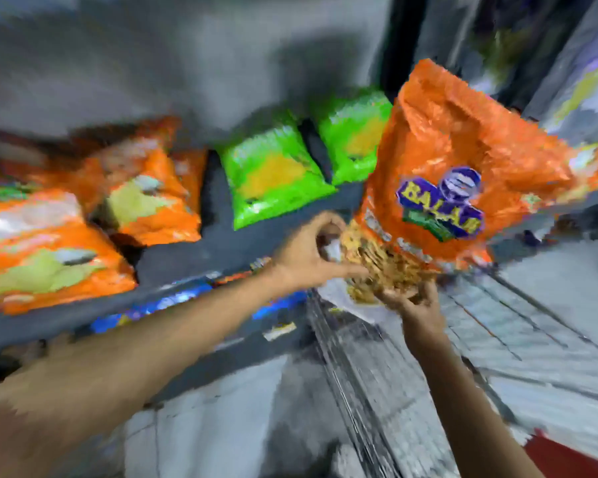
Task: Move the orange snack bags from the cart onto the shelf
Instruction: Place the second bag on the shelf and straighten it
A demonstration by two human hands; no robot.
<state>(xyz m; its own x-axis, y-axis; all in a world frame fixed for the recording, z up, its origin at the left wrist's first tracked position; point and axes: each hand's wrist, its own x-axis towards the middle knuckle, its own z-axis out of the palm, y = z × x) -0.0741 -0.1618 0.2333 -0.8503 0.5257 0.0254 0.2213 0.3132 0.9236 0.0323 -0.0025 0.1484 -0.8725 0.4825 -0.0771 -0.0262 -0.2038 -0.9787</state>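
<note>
A large orange snack bag (463,160) with a blue logo is held upright in the air, in front of the right part of the dark shelf (173,260). My left hand (308,253) pinches its lower left corner. My right hand (411,298) cups its bottom edge from below. Several more orange snack bags (49,257) lie flat on the shelf at the left. The wire cart (428,357) stands below and to the right of my hands. The picture is blurred by motion.
Two green snack bags (273,170) lie on the shelf between the orange stack and the held bag. Blue packets (173,301) show on the lower shelf level. Another shelf board hangs overhead. Grey floor lies below, and a red patch (573,457) at the bottom right.
</note>
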